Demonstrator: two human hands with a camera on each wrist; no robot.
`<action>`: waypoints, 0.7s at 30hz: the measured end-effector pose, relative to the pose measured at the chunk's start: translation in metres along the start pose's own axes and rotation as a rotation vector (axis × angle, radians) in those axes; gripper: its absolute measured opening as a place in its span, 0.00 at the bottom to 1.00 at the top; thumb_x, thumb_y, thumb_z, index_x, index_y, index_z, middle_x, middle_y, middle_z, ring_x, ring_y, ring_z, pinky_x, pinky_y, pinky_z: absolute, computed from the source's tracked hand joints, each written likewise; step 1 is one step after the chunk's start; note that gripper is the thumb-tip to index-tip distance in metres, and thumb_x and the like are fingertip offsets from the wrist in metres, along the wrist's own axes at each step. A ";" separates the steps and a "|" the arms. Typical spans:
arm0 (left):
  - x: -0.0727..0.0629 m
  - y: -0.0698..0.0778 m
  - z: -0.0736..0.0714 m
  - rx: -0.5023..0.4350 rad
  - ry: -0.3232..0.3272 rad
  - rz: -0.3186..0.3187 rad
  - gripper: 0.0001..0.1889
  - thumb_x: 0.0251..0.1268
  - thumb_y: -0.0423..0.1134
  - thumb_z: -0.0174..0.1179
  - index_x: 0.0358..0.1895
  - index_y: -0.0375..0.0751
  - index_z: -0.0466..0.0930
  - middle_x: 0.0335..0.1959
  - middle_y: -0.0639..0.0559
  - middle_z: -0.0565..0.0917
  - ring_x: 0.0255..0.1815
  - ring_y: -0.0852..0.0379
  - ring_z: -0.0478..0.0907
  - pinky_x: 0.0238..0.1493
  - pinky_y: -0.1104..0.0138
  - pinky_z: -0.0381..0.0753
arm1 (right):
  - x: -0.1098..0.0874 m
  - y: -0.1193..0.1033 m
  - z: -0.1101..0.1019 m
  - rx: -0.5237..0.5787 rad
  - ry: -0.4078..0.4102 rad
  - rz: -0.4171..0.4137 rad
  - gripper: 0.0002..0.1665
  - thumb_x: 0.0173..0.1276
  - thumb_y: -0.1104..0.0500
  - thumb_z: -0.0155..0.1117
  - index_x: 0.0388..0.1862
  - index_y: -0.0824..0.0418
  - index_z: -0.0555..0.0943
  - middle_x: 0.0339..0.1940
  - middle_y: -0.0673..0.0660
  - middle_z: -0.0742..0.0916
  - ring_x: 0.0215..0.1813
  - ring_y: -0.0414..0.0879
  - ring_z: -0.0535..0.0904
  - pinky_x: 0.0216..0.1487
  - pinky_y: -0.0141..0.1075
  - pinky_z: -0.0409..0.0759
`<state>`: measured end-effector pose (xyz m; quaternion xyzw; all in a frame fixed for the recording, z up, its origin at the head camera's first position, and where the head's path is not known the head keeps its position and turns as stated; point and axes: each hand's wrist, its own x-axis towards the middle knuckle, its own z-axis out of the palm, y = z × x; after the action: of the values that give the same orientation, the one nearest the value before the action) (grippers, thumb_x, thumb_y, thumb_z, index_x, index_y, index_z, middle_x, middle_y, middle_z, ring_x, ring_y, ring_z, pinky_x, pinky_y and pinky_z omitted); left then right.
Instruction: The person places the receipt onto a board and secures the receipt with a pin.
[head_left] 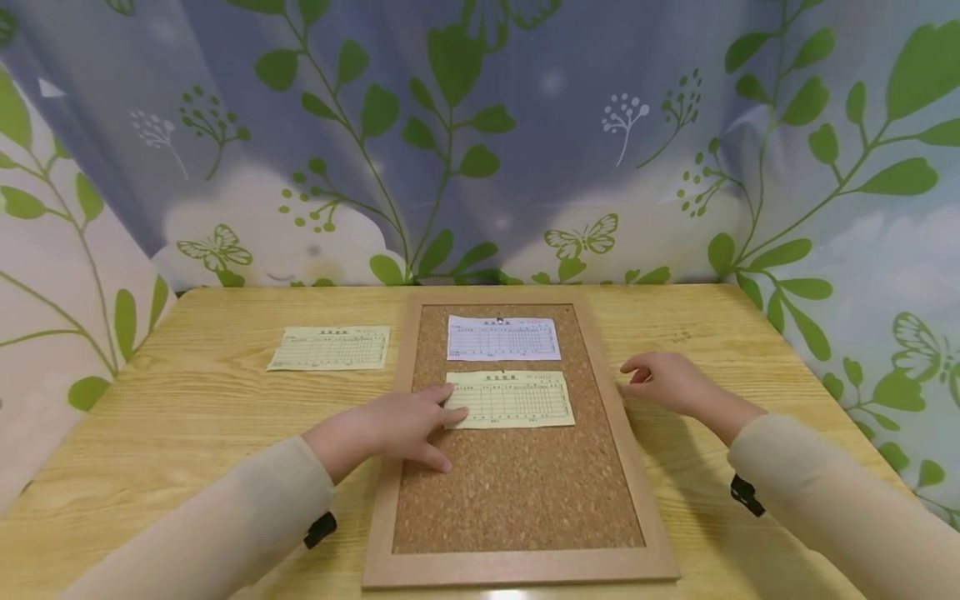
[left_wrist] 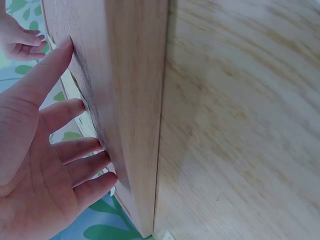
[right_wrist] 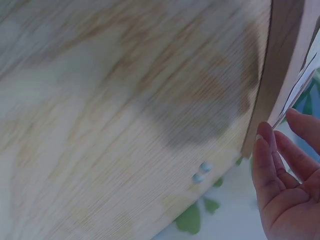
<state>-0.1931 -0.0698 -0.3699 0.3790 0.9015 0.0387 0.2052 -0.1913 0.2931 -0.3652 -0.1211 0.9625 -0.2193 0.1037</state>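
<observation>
A corkboard (head_left: 517, 500) in a wooden frame lies on the table. My left hand (head_left: 401, 425) rests over its left side, fingers spread, fingertips touching the left edge of a yellow printed slip (head_left: 517, 404). A small pin shows at that slip's top edge. Above it a white printed slip (head_left: 502, 342) lies on the cork, with a shiny pin (head_left: 500, 320) at its top. My right hand (head_left: 663, 383) is beside the frame's right edge, fingers loosely bent; in the right wrist view nothing shows between the fingers (right_wrist: 265, 155).
Another yellow slip (head_left: 330, 348) lies on the wooden table (head_left: 187, 467), left of the board. Two small clear bluish objects (right_wrist: 201, 172) sit on the table near its far edge, right of the board. A leaf-patterned curtain (head_left: 525, 167) hangs behind the table.
</observation>
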 end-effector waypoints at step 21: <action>0.002 0.004 -0.003 0.043 -0.016 -0.003 0.39 0.54 0.58 0.62 0.69 0.48 0.63 0.72 0.36 0.53 0.69 0.43 0.56 0.64 0.56 0.62 | -0.009 0.042 -0.018 -0.116 0.011 0.058 0.16 0.63 0.70 0.58 0.48 0.79 0.76 0.36 0.71 0.83 0.39 0.62 0.79 0.35 0.48 0.78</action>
<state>-0.1930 -0.0653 -0.3670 0.3824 0.9010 0.0163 0.2041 -0.1956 0.3397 -0.3671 -0.0977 0.9773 -0.1606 0.0974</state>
